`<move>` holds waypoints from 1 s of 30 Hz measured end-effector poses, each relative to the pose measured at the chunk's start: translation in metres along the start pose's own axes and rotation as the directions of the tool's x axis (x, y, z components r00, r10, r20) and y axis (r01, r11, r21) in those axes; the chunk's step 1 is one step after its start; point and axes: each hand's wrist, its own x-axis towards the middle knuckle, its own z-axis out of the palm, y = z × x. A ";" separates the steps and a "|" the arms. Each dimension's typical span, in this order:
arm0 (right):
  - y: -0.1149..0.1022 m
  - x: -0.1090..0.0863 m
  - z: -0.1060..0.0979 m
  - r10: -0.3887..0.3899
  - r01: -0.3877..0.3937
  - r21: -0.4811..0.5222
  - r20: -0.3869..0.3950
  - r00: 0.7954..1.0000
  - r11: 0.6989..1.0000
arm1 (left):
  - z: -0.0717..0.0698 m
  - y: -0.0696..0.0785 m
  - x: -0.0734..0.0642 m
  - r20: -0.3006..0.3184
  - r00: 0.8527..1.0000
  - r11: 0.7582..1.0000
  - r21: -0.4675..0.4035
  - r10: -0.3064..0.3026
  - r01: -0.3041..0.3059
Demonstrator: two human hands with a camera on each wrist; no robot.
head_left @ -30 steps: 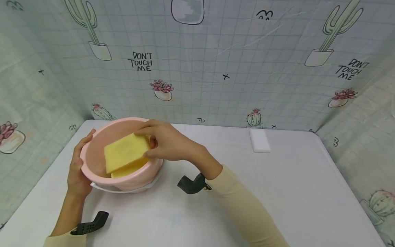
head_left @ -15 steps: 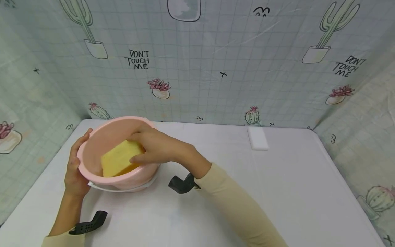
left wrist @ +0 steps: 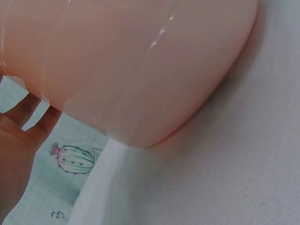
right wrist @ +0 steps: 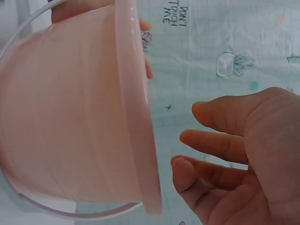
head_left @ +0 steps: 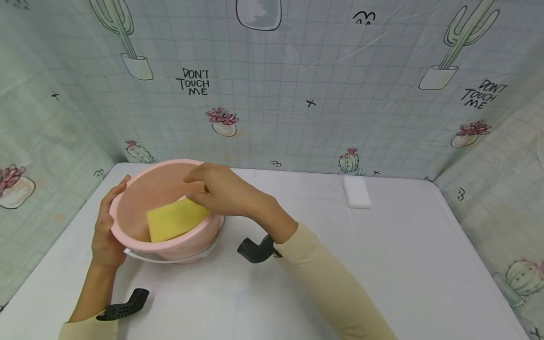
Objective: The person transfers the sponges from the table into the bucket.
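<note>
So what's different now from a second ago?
The right hand has let go of the yellow sponge and lifted clear, fingers loose. The sponge has dropped lower into the pink basin and leans on its wall. The left hand holds the rim as before; the white block is unmoved.

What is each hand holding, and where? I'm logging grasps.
Left hand holds the pink basin by its left rim. Right hand holds nothing; sponge lies inside.

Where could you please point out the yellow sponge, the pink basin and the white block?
yellow sponge (head_left: 176,219), head view, middle of its top face.
pink basin (head_left: 148,184), head view, inner wall.
white block (head_left: 356,192), head view, centre of its top.
</note>
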 end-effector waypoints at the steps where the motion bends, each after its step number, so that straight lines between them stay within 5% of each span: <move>1: 0.001 -0.002 -0.002 0.002 -0.001 0.018 -0.023 1.000 1.000 | 0.000 0.000 0.000 -0.001 1.000 1.000 0.002 -0.002 0.002; 11: 0.022 -0.031 -0.016 0.031 -0.012 0.103 -0.186 0.982 0.995 | 0.002 0.001 0.001 -0.014 1.000 1.000 0.012 -0.010 0.010; 24: 0.069 -0.080 -0.020 0.088 -0.043 0.132 -0.356 0.930 0.990 | 0.001 0.001 0.002 0.009 1.000 1.000 -0.001 0.006 -0.006; 30: 0.095 -0.106 -0.022 0.158 -0.118 0.124 -0.394 0.906 0.985 | 0.000 0.002 0.001 0.010 1.000 1.000 0.002 0.003 -0.003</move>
